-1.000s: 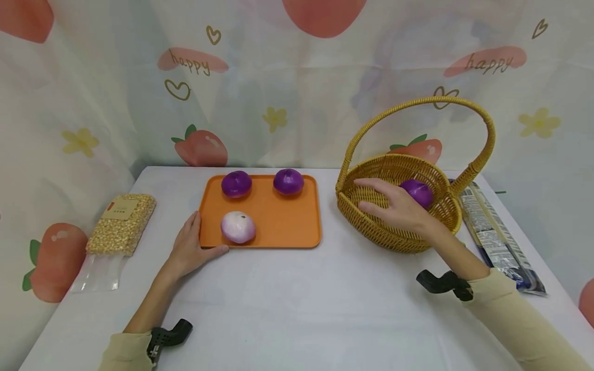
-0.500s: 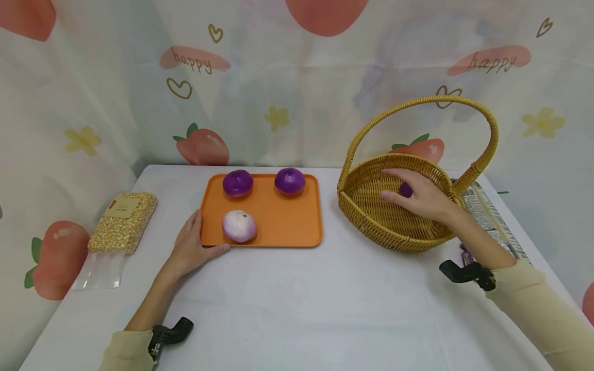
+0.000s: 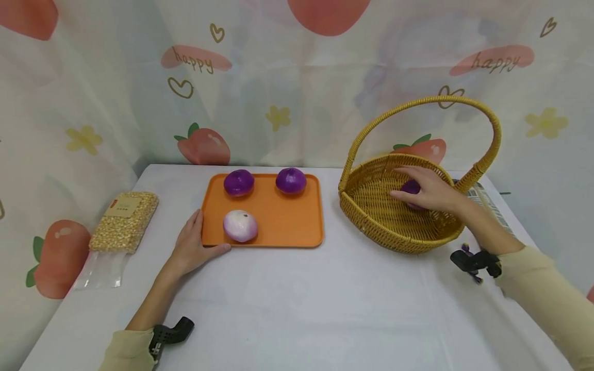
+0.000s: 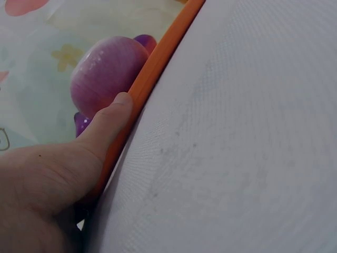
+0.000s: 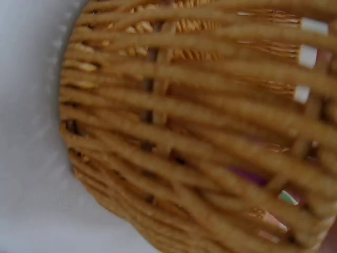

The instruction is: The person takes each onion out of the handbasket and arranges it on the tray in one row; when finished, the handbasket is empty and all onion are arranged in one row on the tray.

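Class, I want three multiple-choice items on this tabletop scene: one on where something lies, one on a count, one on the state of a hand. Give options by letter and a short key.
1. Where does the purple onion under the right hand lie?
A. on the orange tray
B. inside the wicker basket
C. on the bag of corn kernels

2. How many onions lie on the orange tray?
A. one
B. two
C. three

3. What is the left hand doing?
A. resting at the tray's near left corner
B. lifting the basket by its handle
C. holding the pale onion in the air

Key: 1 B, the head view shows the onion within the basket's rim. 2 C, two purple onions at the back and a pale onion in front. 3 A, the thumb lies along the tray's edge in the left wrist view.
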The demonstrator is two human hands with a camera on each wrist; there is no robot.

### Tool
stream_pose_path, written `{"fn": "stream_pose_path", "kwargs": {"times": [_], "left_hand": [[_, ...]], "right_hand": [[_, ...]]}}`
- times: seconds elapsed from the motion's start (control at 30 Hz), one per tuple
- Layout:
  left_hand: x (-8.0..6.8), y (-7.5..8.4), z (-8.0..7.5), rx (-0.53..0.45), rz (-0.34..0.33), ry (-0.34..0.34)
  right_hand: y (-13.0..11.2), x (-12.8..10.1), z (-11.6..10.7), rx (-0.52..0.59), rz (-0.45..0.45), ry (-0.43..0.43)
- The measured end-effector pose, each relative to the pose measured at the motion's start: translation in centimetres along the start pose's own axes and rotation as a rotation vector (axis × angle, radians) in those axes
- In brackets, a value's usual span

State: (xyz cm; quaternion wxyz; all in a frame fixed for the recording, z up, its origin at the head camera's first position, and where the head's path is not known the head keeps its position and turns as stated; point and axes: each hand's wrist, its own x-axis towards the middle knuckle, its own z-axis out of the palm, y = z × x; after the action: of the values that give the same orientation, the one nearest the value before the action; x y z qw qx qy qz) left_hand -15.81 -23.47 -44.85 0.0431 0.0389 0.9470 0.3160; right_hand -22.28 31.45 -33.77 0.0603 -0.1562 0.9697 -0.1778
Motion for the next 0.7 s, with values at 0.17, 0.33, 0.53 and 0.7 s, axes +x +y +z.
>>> {"fn": "stream_pose_path", "kwargs": {"times": [0.17, 0.33, 0.53, 0.7], "left_hand": [[-0.1, 0.1, 0.0, -0.003, -0.009, -0.005], [-0.2, 0.1, 0.0, -0.006, -0.012, -0.011], [0.0, 0.1, 0.0, -0.003, 0.005, -0.005], [0.1, 0.2, -0.1, 0.000, 0.011, 0.000]], "right_hand": [[1.0, 0.3, 0.1, 0.007, 0.019, -0.030], [1.9, 0.4, 0.4, 0.040, 0.024, -0.048], [2.7, 0.4, 0.8, 0.088, 0.024, -0.103], [2.8, 0.6, 0.8, 0.088, 0.005, -0.104]]}}
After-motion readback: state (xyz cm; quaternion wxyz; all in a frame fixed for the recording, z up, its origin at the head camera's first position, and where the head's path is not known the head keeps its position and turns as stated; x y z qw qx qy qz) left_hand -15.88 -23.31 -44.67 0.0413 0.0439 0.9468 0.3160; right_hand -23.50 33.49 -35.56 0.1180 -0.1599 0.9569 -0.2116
